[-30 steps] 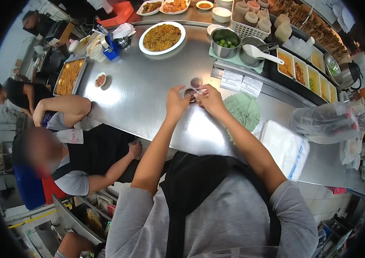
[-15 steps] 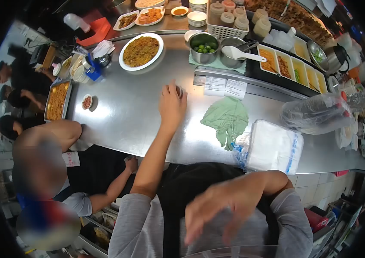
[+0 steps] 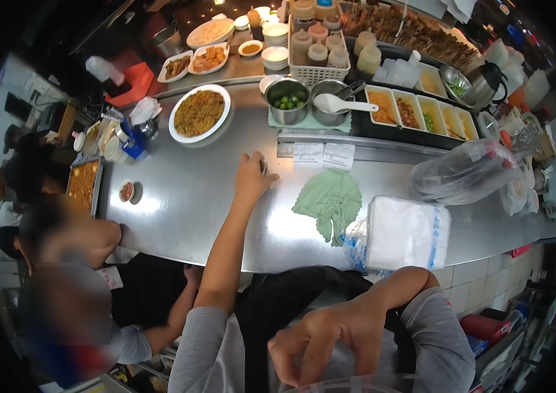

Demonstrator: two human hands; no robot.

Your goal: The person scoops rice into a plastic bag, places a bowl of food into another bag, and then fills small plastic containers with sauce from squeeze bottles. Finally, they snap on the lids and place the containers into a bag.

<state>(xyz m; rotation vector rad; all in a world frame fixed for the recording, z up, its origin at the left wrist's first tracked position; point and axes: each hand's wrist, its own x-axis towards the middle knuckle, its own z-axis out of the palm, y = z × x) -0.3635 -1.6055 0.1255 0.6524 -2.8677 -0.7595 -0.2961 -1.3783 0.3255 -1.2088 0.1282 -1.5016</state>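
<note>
My left hand [image 3: 253, 178] reaches over the steel counter, its fingers around a small round dark thing [image 3: 263, 166], mostly hidden by the hand. Close to my chest is my right hand [image 3: 330, 340], with bent fingers apart and nothing visible in them; a clear plastic edge [image 3: 363, 383] lies just below it. Right of my left hand are a crumpled green cloth [image 3: 330, 203] and two printed slips [image 3: 323, 156]. Beyond it sits a white oval plate of cooked food [image 3: 199, 114]. A small dish with reddish contents [image 3: 126, 190] stands to the left.
A pot of green limes [image 3: 289, 103] and a pot with a white rice paddle [image 3: 343, 103] stand at the back. Topping trays [image 3: 409, 112] are at right, with plastic bags [image 3: 409, 232] nearer me. A co-worker [image 3: 153, 295] stands close on my left.
The view has tilted and shifted slightly, so the counter sits lower and further left. My left hand's fingers have spread somewhat. My right hand has lowered and its fingers have curled more.
</note>
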